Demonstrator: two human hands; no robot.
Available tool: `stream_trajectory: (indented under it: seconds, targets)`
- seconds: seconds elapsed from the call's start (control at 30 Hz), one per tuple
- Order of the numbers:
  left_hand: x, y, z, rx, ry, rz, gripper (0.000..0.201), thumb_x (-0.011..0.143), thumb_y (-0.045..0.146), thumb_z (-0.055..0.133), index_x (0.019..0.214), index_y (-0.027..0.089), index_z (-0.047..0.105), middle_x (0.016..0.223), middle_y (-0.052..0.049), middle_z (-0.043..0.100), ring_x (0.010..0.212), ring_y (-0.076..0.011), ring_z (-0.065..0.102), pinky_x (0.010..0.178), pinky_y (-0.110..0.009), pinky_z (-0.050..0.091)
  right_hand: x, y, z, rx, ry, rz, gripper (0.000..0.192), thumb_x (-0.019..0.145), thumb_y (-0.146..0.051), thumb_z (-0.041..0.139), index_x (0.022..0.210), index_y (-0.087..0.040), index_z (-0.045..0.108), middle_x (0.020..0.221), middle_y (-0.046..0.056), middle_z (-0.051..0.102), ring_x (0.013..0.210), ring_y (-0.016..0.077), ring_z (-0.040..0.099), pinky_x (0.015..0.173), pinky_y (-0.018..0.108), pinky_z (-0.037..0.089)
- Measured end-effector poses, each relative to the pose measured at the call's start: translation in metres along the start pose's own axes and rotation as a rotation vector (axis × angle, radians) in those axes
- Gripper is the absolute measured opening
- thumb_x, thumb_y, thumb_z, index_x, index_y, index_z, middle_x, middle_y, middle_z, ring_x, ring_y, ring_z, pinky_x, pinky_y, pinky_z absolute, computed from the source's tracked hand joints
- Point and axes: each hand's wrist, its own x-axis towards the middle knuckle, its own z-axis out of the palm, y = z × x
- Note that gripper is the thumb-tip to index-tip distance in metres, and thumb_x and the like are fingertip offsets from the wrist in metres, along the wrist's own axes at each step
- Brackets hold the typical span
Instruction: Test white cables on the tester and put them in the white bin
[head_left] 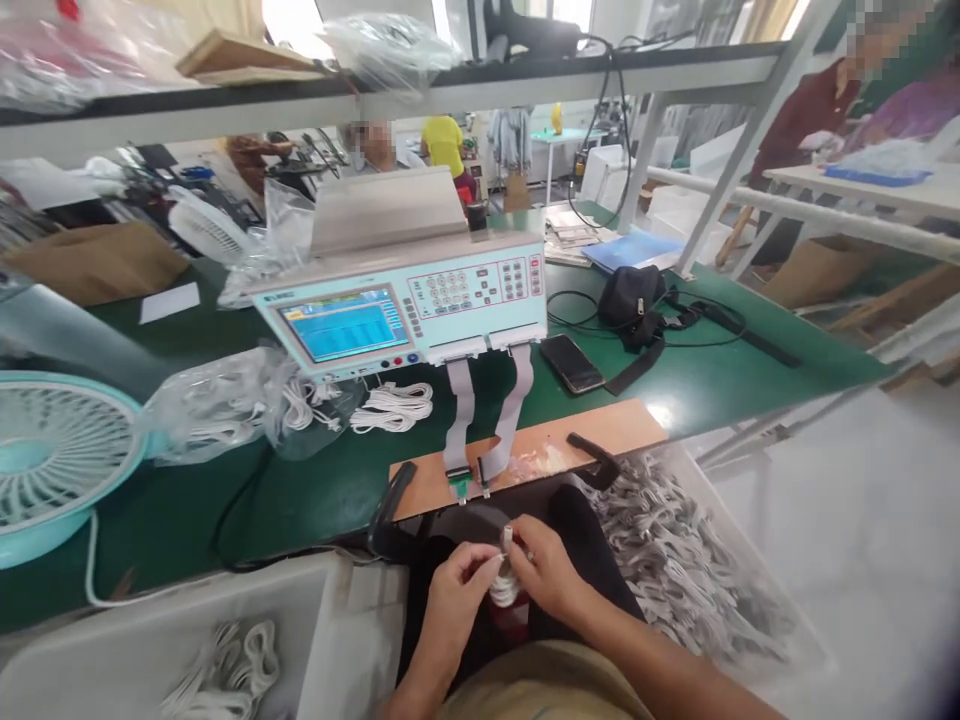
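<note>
Both hands low at centre, over the lap below the bench edge. Left hand (459, 585) and right hand (546, 572) pinch a coiled white cable (505, 580) between them, one plug end sticking up at the fingertips. Wooden fixture board (600, 430) just above, ribbon leads running to the cable tester (405, 300). Bin of grey-white cables (675, 560) at right, fan (52, 455) far left.
</note>
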Motion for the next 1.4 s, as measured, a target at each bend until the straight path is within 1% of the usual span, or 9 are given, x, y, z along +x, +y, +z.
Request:
stream_trajectory:
  seconds: [0.17,0.3,0.6,0.77,0.97,1.03,1.17,1.27,1.4]
  targets:
    - [0.010,0.007,-0.008,-0.148,0.089,0.001,0.038,0.071,0.044,0.061,0.088,0.010,0.063,0.079,-0.006,0.060,0.070,-0.0131,0.054,0.063,-0.023,0.048,0.028,0.000,0.013,0.321,0.039,0.144,0.027,0.085,-0.034,0.050,0.072,-0.012,0.057,0.069,0.003,0.052,0.065,0.0113,0.046,0.060,0.022,0.036]
    - [0.019,0.001,-0.008,-0.211,0.150,0.026,0.042,0.069,0.043,0.063,0.094,0.010,0.060,0.083,-0.006,0.060,0.070,-0.0130,0.055,0.060,-0.023,0.050,0.038,-0.005,0.016,0.440,0.025,0.225,0.030,0.081,-0.038,0.055,0.076,-0.009,0.061,0.070,0.005,0.057,0.065,0.0124,0.048,0.059,0.023,0.038]
    - [0.027,0.002,-0.013,-0.109,0.051,0.040,0.041,0.076,0.048,0.055,0.088,0.009,0.057,0.074,-0.004,0.057,0.063,-0.0110,0.052,0.056,-0.023,0.048,0.040,-0.012,0.015,0.498,0.007,0.290,0.033,0.078,-0.041,0.056,0.075,-0.008,0.059,0.066,0.004,0.054,0.059,0.0110,0.044,0.054,0.022,0.036]
    - [0.027,0.006,-0.020,0.082,-0.001,0.092,0.038,0.080,0.049,0.047,0.078,0.011,0.053,0.067,-0.002,0.051,0.060,-0.0104,0.049,0.056,-0.022,0.044,0.041,-0.008,0.014,0.490,-0.001,0.278,0.030,0.079,-0.039,0.056,0.075,-0.009,0.059,0.065,0.003,0.052,0.059,0.0102,0.043,0.054,0.021,0.034]
    - [0.029,0.021,-0.039,0.545,-0.089,0.323,0.038,0.087,0.040,0.038,0.061,0.012,0.043,0.062,-0.001,0.045,0.061,-0.0082,0.039,0.059,-0.021,0.030,0.044,-0.009,0.010,0.423,-0.045,0.243,0.027,0.079,-0.037,0.056,0.074,-0.010,0.059,0.064,0.001,0.050,0.059,0.0093,0.040,0.055,0.021,0.032]
    - [0.031,0.022,-0.042,0.512,-0.101,0.304,0.038,0.087,0.040,0.038,0.062,0.012,0.045,0.063,-0.001,0.046,0.062,-0.0084,0.040,0.059,-0.021,0.030,0.046,-0.013,0.009,0.486,-0.067,0.288,0.029,0.077,-0.039,0.058,0.070,-0.010,0.057,0.061,0.000,0.049,0.055,0.0084,0.038,0.052,0.021,0.030]
    - [0.037,0.015,-0.042,0.260,-0.124,0.207,0.038,0.086,0.043,0.039,0.069,0.011,0.054,0.073,-0.004,0.052,0.068,-0.0108,0.047,0.059,-0.020,0.036,0.049,-0.022,0.011,0.717,-0.062,0.484,0.035,0.069,-0.043,0.066,0.066,-0.009,0.056,0.060,0.002,0.053,0.052,0.0086,0.041,0.052,0.022,0.031]
    - [0.041,0.007,-0.040,0.148,-0.063,0.194,0.037,0.083,0.042,0.043,0.066,0.011,0.054,0.076,-0.005,0.053,0.072,-0.0122,0.050,0.062,-0.020,0.039,0.051,-0.027,0.013,0.831,-0.011,0.563,0.038,0.062,-0.043,0.071,0.068,-0.008,0.057,0.061,0.004,0.056,0.053,0.0095,0.045,0.053,0.022,0.034]
    - [0.043,0.001,-0.036,0.058,0.037,0.148,0.033,0.081,0.040,0.048,0.067,0.011,0.057,0.070,-0.004,0.054,0.068,-0.0117,0.051,0.063,-0.021,0.040,0.051,-0.028,0.014,0.884,0.003,0.568,0.037,0.060,-0.041,0.075,0.066,-0.008,0.058,0.061,0.003,0.057,0.053,0.0085,0.046,0.054,0.021,0.034]
